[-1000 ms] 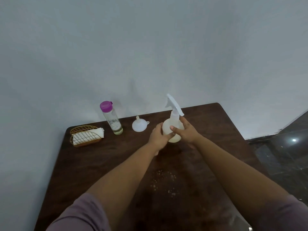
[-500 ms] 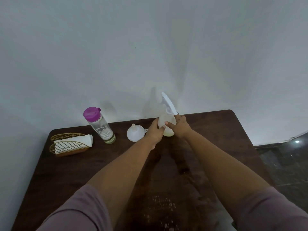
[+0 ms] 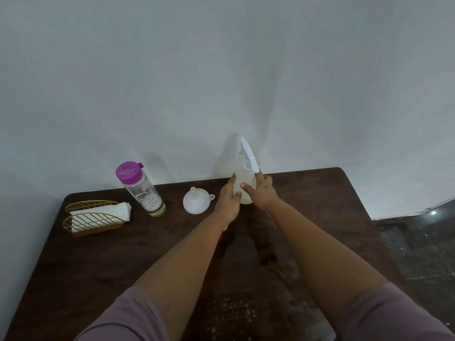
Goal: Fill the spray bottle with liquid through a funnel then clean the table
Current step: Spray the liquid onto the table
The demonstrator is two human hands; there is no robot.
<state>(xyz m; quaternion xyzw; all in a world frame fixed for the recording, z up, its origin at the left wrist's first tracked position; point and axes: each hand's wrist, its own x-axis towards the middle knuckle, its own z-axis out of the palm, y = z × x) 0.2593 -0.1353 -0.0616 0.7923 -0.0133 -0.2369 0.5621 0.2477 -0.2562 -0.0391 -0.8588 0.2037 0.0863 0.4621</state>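
Note:
A translucent white spray bottle (image 3: 244, 179) with pale liquid stands near the table's far edge, its white trigger head (image 3: 249, 155) on top. My left hand (image 3: 229, 200) wraps the bottle's left side. My right hand (image 3: 261, 193) holds its right side, index finger raised to the trigger head. A white funnel (image 3: 195, 202) lies upside down, spout up, just left of my left hand. Further left stands a clear bottle (image 3: 142, 190) with a purple cap and a little liquid at the bottom.
A gold wire holder with white napkins (image 3: 96, 216) sits at the far left of the dark wooden table (image 3: 123, 254). Droplets or crumbs (image 3: 231, 308) speckle the near middle. The wall runs close behind; dark floor lies to the right.
The view has shifted, so everything sits slightly elsewhere in frame. Both hands stay on the spray bottle, which now stands more upright and nearer the wall.

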